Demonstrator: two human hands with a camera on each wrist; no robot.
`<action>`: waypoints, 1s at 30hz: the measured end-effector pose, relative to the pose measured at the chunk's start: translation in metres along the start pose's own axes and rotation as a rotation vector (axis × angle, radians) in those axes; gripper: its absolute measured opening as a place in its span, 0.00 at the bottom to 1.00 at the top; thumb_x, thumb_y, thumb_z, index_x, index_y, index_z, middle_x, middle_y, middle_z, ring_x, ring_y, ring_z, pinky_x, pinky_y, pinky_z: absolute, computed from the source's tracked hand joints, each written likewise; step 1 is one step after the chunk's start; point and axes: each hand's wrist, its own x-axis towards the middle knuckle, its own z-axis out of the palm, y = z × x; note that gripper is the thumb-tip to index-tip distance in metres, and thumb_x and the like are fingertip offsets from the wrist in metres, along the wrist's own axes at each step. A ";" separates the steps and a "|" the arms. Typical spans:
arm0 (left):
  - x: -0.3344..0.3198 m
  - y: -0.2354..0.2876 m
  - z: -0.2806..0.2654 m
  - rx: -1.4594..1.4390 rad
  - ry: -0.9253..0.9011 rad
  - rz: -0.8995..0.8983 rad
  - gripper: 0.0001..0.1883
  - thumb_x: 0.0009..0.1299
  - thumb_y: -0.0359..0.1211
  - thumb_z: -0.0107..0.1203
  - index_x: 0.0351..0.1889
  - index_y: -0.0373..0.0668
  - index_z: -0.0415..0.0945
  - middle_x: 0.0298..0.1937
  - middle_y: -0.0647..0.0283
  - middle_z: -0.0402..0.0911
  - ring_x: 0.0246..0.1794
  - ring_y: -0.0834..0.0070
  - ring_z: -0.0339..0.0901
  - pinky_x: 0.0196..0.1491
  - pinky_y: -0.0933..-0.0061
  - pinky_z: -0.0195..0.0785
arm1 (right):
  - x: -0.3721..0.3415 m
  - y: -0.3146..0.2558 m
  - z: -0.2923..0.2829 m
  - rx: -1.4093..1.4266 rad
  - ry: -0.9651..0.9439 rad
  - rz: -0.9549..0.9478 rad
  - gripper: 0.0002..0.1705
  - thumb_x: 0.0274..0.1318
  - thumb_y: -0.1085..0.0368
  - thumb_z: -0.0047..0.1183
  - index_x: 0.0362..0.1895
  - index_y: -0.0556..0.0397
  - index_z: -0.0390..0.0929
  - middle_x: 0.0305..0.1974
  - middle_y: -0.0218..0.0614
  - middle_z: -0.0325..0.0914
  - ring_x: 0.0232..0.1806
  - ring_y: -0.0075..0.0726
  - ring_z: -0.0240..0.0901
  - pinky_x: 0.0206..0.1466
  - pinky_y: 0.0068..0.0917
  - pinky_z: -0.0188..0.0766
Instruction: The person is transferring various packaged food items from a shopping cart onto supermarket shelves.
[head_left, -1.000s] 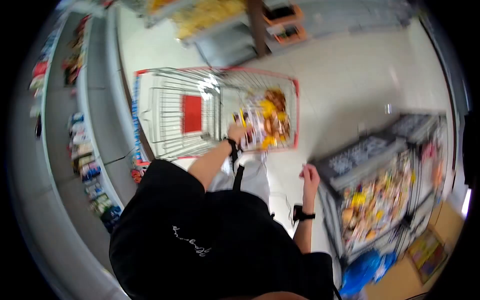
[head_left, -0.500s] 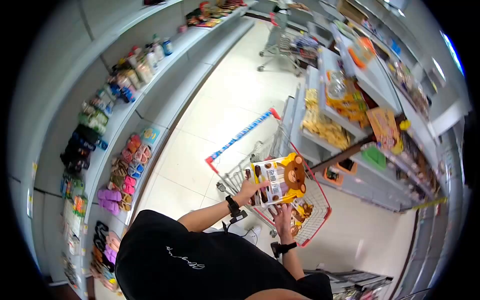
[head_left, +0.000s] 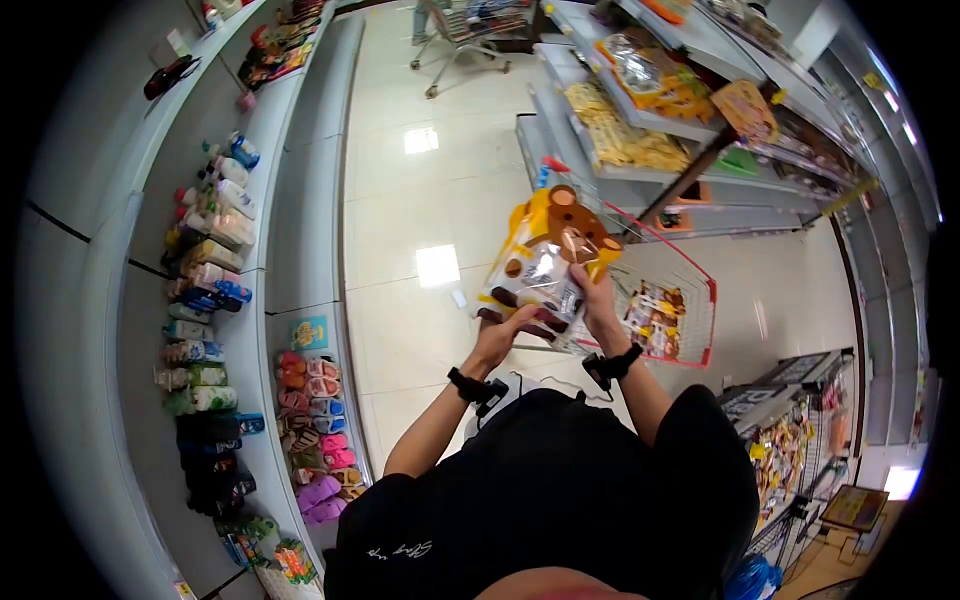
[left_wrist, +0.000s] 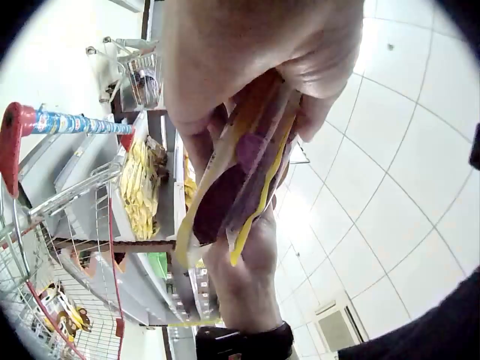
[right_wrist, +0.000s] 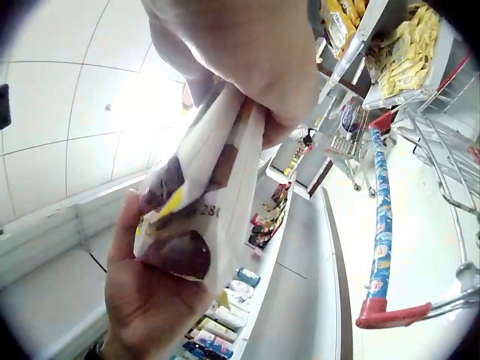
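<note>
L fingers (left_wrist: 311,118), R fingers (right_wrist: 276,129) grip pkg (head_left: 550,245).

Supermarket-type shop: you stand at a red-rimmed shopping cart (head_left: 713,320); left of it, long shelving (head_left: 300,200) with bottles (head_left: 230,200) and sandals (head_left: 325,415); beyond it, yellow packets (head_left: 620,135) on racks (head_left: 553,118), second cart (head_left: 470,40).

The wire cart (head_left: 712,295) carries what look like bear-printed packets (head_left: 655,320).

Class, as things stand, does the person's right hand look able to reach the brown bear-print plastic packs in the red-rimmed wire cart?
Probably not yet: the right hand grips a yellow-and-brown bear-print plastic bag, though the open-topped cart leaves the packs uncovered.
</note>
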 end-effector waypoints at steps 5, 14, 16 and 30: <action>0.075 0.048 -0.051 -0.180 0.058 -0.123 0.22 0.70 0.24 0.58 0.62 0.39 0.68 0.55 0.57 0.79 0.53 0.66 0.79 0.52 0.62 0.80 | 0.075 0.032 0.036 0.011 0.165 0.003 0.24 0.63 0.63 0.59 0.60 0.53 0.67 0.54 0.31 0.75 0.56 0.28 0.72 0.60 0.26 0.69; 0.245 0.135 -0.131 -0.083 -0.079 -0.322 0.16 0.69 0.24 0.58 0.55 0.39 0.72 0.48 0.57 0.81 0.42 0.67 0.83 0.40 0.61 0.84 | 0.180 0.058 0.118 -0.076 0.306 0.079 0.21 0.63 0.61 0.61 0.55 0.59 0.74 0.48 0.35 0.80 0.47 0.25 0.75 0.52 0.24 0.72; 0.281 0.130 -0.139 0.007 -0.069 -0.295 0.17 0.68 0.25 0.60 0.54 0.39 0.73 0.47 0.59 0.83 0.42 0.69 0.83 0.41 0.65 0.82 | 0.200 0.052 0.128 -0.031 0.409 0.064 0.20 0.63 0.61 0.60 0.55 0.60 0.74 0.48 0.35 0.80 0.47 0.25 0.76 0.51 0.23 0.72; 0.504 0.149 -0.219 -0.352 -0.399 -0.758 0.20 0.69 0.25 0.58 0.59 0.41 0.72 0.55 0.65 0.80 0.54 0.73 0.79 0.56 0.63 0.76 | 0.337 0.031 0.193 0.238 0.736 -0.204 0.24 0.67 0.69 0.51 0.65 0.56 0.64 0.56 0.44 0.77 0.53 0.43 0.78 0.58 0.41 0.77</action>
